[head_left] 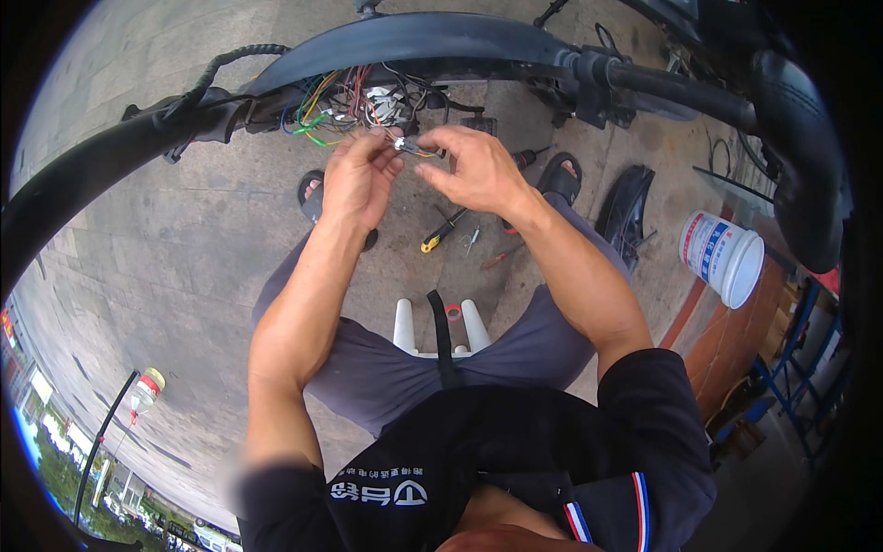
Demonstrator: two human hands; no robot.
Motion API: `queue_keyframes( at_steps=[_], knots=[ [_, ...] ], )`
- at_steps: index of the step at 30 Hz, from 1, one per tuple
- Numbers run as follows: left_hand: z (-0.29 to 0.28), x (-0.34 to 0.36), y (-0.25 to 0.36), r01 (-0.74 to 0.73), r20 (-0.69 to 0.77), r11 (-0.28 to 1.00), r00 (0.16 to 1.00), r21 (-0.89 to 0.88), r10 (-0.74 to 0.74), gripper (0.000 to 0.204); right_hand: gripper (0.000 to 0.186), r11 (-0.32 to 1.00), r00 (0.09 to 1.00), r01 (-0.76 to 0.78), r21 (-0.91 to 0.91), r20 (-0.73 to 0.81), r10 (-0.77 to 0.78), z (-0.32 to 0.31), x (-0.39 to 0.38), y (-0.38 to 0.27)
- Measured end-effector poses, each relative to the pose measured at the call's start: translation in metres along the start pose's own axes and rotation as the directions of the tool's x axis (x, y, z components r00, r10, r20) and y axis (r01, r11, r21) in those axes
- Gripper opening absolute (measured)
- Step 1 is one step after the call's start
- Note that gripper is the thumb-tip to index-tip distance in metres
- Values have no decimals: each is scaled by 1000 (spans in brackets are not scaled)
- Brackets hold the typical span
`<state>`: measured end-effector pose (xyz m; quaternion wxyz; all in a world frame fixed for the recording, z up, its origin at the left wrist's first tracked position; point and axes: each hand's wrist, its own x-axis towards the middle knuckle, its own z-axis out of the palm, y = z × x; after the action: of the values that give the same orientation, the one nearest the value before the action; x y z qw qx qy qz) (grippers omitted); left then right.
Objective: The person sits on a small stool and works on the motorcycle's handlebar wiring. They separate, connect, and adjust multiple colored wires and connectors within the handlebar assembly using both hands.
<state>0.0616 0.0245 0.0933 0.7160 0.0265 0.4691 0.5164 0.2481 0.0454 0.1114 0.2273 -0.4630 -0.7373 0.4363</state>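
Observation:
A small white and dark wire connector (402, 144) with thin coloured wires is between my hands, below the frame of a two-wheeled vehicle. My left hand (357, 179) pinches its white end between thumb and fingertips. Around its dark end curve the fingers of my right hand (476, 167), the index at its upper side and the thumb lower down. Just beyond my fingers, a tangle of coloured wires (354, 92) hangs out under the dark curved frame cover (414, 41). Green sleeved wire ends (311, 124) show left of my left hand.
A yellow-handled screwdriver (431, 245) lies on the paving between my feet. Behind it is a white stool (403, 327). To the right stand a white bucket (722, 258) and a black curved part (625, 207). A black handlebar grip (809, 175) juts in at far right.

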Motion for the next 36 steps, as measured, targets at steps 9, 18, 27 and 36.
queue_keyframes(
  at_steps=[9,18,27,36],
  knots=[
    [-4,3,1,-20,16,999,1000,-28,20,6,33,996,997,76,-53,16,-76,-1,-2,12],
    [-6,3,4,-67,-42,998,997,9,67,6,24,996,993,89,0,80,-89,-12,1,15],
    [-8,2,-6,-43,-47,989,998,138,50,8,27,993,979,115,-33,174,-108,-18,2,21],
    [1,4,-17,-70,-85,970,992,233,92,17,36,831,916,-396,390,231,328,3,9,1]
  ],
)
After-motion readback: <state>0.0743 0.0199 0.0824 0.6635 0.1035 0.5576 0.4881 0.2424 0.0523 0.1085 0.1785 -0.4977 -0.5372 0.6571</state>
